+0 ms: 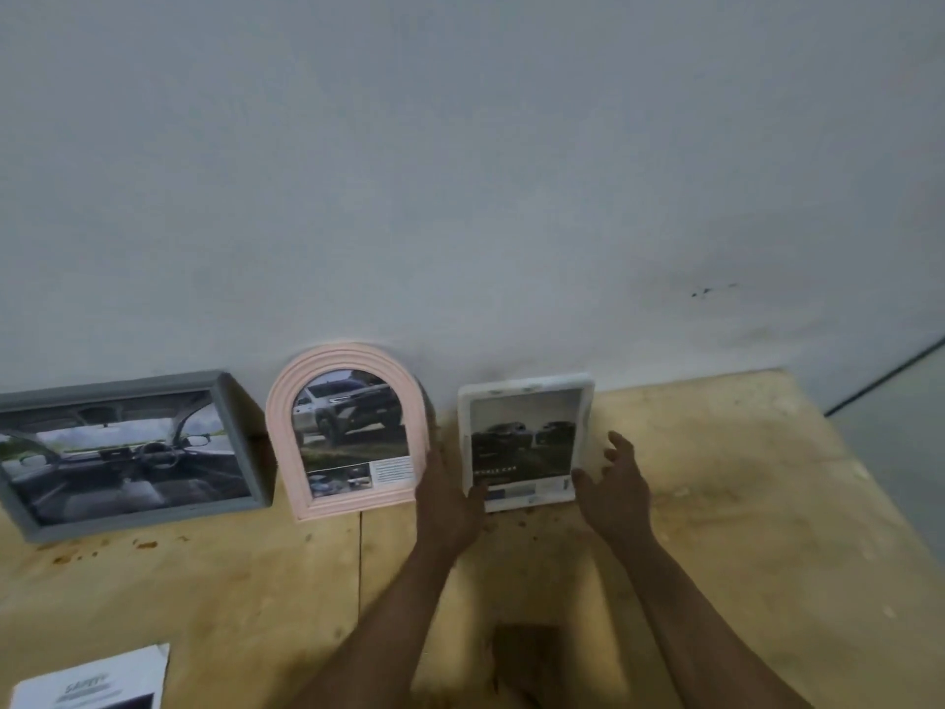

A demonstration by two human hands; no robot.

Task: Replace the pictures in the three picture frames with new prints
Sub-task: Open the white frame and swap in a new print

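Two bare forearms, nothing worn

Left hand and right hand are ungloved; no sleeves, watch, rings or bands show; both arms bare to the picture's lower edge

Three picture frames stand in a row on the worktop, leaning against the wall. Far left: grey rectangular frame, landscape, holding a car-interior print. Centre: pink arched frame, holding an SUV print. Right: white rectangular frame, portrait, holding a dark car print.
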